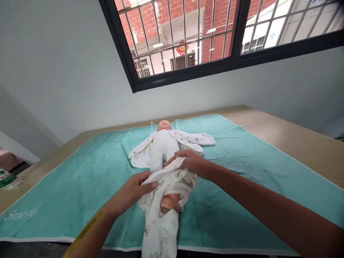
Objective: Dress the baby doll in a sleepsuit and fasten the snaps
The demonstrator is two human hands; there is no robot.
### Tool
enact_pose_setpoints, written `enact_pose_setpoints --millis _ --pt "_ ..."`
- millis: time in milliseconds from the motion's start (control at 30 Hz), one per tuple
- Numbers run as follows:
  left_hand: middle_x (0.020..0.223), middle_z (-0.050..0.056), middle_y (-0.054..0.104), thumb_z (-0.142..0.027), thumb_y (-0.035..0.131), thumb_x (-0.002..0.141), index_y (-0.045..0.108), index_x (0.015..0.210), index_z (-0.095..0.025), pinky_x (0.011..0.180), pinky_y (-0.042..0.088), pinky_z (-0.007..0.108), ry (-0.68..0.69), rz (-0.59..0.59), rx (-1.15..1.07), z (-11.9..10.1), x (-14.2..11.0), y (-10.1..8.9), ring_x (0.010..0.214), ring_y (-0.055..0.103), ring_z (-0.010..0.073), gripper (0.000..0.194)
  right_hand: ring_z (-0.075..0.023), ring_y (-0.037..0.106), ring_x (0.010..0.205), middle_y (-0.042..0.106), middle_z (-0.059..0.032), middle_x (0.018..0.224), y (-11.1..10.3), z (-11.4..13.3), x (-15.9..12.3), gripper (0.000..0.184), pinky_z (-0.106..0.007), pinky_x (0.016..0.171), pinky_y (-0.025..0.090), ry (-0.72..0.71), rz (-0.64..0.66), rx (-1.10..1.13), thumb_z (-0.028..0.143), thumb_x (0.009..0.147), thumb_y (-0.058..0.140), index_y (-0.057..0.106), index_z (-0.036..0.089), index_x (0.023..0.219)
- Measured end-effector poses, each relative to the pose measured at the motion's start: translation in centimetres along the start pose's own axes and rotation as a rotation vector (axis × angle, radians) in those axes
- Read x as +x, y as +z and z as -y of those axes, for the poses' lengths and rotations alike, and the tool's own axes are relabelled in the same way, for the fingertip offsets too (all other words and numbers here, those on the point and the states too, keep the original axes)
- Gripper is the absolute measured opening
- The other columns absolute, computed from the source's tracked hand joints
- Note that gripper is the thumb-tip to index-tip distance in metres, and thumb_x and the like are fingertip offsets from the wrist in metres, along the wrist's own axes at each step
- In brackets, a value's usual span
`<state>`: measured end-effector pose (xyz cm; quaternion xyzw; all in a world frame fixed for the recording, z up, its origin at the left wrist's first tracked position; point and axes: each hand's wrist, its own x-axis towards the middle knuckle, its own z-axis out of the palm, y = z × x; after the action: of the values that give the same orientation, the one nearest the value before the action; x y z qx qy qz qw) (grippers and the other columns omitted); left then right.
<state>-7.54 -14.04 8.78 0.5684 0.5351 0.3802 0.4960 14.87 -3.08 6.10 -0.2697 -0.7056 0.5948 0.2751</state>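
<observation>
A baby doll [164, 141] with a white cloth body lies on its back, head toward the wall. Its arms are inside the sleeves of a white printed baby top [192, 137], which is spread open on both sides. My left hand [141, 186] pinches the left edge of the waistband of white printed baby pants [161, 229]. On the other edge, my right hand [188, 161] grips the same waistband, close to the doll's legs. The pants are bunched around the lower legs, and a doll's foot [170, 202] shows in a gap in the cloth. One pant leg hangs toward me.
Beneath the doll is a teal towel [88, 186] with a white edge, laid over a wooden table [285, 132]. A bottle with a green label [8, 179] is at the far left. Behind the table stands a wall with a barred window [185, 36].
</observation>
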Motion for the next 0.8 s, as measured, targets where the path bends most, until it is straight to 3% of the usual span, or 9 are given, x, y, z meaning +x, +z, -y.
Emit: enact_pose_setpoints --millis 133,200,267,367,467,500,667,800 --pt "0.080 0.001 0.062 -0.048 0.061 0.080 0.061 0.092 -0.016 0.067 0.045 0.026 0.029 -0.118 -0.040 0.2 0.6 1.2 0.074 0.054 0.0168 0.034 -0.0153 0.054 0.082 0.062 -0.0009 0.094 1.0 2.3 0.3 0.041 -0.023 0.065 0.039 0.012 0.263 -0.232 0.036 0.063 0.075 0.062 0.019 0.098" --pt "0.077 0.000 0.060 -0.048 0.060 0.080 0.059 0.087 -0.016 0.064 0.043 0.024 0.063 -0.175 0.011 0.2 1.3 1.8 0.071 0.052 0.0153 0.033 -0.0158 0.054 0.081 0.063 -0.0011 0.094 2.0 3.5 0.8 0.043 -0.024 0.064 0.039 0.011 0.292 -0.330 0.038 0.062 0.075 0.063 0.020 0.099" --pt "0.075 0.000 0.059 -0.049 0.061 0.080 0.058 0.081 -0.016 0.063 0.043 0.023 0.094 -0.183 0.038 0.2 1.6 1.9 0.070 0.052 0.0149 0.033 -0.0156 0.053 0.073 0.063 -0.0001 0.082 2.8 4.1 1.4 0.033 -0.025 0.061 0.037 0.031 0.278 -0.397 0.038 0.061 0.074 0.064 0.018 0.086" --pt "0.077 0.001 0.062 -0.048 0.062 0.079 0.061 0.087 -0.015 0.065 0.044 0.025 0.072 -0.061 -0.021 0.3 1.2 1.3 0.072 0.055 0.0163 0.034 -0.0140 0.050 0.066 0.056 0.0021 0.066 2.9 3.7 2.1 0.019 -0.025 0.058 0.036 0.036 0.131 -0.340 0.033 0.063 0.068 0.060 0.017 0.068" --pt "0.081 0.004 0.067 -0.043 0.069 0.075 0.066 0.096 -0.014 0.068 0.046 0.028 -0.048 0.186 -0.058 0.5 0.4 0.6 0.074 0.061 0.0203 0.037 -0.0132 0.048 0.062 0.051 0.0027 0.064 2.3 2.4 2.3 0.009 -0.025 0.055 0.035 0.100 -0.052 -0.138 0.025 0.064 0.059 0.056 0.018 0.068" --pt "0.082 0.005 0.068 -0.041 0.071 0.074 0.067 0.097 -0.013 0.070 0.047 0.030 -0.073 0.207 -0.076 0.7 0.2 0.5 0.075 0.062 0.0215 0.037 -0.0131 0.047 0.062 0.051 0.0028 0.065 2.1 2.0 2.3 0.009 -0.025 0.055 0.035 0.118 -0.065 -0.090 0.023 0.062 0.057 0.056 0.018 0.070" --pt "0.097 0.010 0.071 -0.041 0.068 0.076 0.064 0.114 -0.013 0.079 0.050 0.035 0.002 -0.116 -0.435 1.5 0.7 0.7 0.089 0.065 0.0267 0.047 -0.0137 0.049 0.075 0.057 0.0021 0.085 2.7 1.8 1.7 0.036 -0.022 0.060 0.037 0.011 0.162 -0.138 0.013 0.056 0.057 0.061 0.020 0.090" --pt "0.102 0.012 0.071 -0.051 0.062 0.079 0.059 0.124 -0.015 0.079 0.052 0.036 -0.044 -0.067 -0.585 1.7 1.0 1.0 0.093 0.066 0.0282 0.058 -0.0151 0.051 0.081 0.058 0.0009 0.090 2.7 2.5 1.7 0.039 -0.022 0.063 0.039 -0.009 0.200 -0.148 0.011 0.055 0.056 0.062 0.020 0.092"
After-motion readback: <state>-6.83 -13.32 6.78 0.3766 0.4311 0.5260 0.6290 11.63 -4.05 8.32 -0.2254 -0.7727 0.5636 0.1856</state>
